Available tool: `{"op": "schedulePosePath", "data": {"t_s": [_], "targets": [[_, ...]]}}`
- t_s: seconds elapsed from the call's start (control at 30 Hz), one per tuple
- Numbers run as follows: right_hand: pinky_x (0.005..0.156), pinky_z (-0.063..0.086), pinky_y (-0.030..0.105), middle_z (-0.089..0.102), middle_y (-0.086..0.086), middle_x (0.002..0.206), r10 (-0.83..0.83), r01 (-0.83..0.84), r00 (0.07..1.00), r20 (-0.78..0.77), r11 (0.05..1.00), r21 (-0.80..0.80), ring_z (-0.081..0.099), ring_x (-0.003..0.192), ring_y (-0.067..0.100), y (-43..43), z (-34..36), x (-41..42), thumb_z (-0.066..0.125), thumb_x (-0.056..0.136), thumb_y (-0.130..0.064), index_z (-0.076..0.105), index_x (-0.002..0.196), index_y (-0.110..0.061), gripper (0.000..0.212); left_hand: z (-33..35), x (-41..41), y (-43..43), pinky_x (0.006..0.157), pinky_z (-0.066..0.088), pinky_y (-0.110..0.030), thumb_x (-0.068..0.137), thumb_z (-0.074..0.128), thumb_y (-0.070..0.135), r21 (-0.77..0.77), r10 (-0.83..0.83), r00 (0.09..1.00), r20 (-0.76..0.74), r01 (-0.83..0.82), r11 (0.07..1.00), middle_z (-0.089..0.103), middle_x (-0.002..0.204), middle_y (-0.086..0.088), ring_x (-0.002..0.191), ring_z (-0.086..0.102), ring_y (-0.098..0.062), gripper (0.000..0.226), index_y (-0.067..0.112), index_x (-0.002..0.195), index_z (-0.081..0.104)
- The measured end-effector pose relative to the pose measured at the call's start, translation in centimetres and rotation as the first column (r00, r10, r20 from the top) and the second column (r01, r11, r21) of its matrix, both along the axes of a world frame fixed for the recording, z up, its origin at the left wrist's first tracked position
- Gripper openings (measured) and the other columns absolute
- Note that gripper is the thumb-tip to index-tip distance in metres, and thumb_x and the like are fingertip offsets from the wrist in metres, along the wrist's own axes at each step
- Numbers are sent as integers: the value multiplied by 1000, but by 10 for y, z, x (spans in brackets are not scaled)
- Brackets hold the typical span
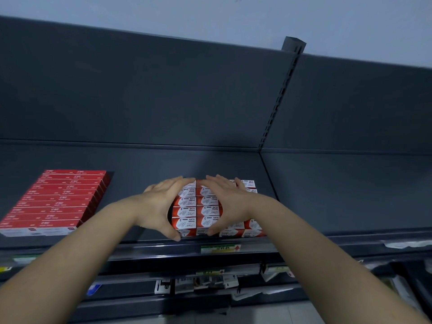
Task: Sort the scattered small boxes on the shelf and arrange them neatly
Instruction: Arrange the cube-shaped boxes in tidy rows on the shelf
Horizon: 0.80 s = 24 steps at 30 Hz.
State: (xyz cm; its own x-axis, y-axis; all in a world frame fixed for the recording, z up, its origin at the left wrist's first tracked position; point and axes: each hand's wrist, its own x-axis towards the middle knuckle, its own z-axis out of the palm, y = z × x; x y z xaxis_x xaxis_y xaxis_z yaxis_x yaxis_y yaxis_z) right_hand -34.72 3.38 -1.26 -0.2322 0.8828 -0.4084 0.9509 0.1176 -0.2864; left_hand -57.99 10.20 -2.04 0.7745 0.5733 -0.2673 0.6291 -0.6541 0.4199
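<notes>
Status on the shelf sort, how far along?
Done: the red boxes at the left sit in a tidy block. In hand: left hand and right hand press the paper clip boxes into aligned rows. Left: the rightmost column looks slightly out of line and may need squaring.

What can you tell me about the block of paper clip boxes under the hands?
The paper clip boxes are small red-and-white cardboard cartons printed PAPER CLIPS, packed in tight rows near the front edge of the dark grey shelf. The left hand presses their left side, the right hand lies across the right part, both thumbs at the front.
</notes>
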Motion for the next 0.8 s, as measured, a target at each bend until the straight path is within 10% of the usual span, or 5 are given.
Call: {"op": "schedulePosePath", "data": {"t_s": [0.8], "targets": [[118,-13,60,-26,-12,162,-125,128,991,44,989,-78,-28,147,14,-32,21,60,84,56,-68,-20,148,-51,139,11,85,-19,118,-19,-41,61,71,78,-12,-95,995,-37,94,995,-15,163,8,148,-17,-9,132,39,151,-17]]}}
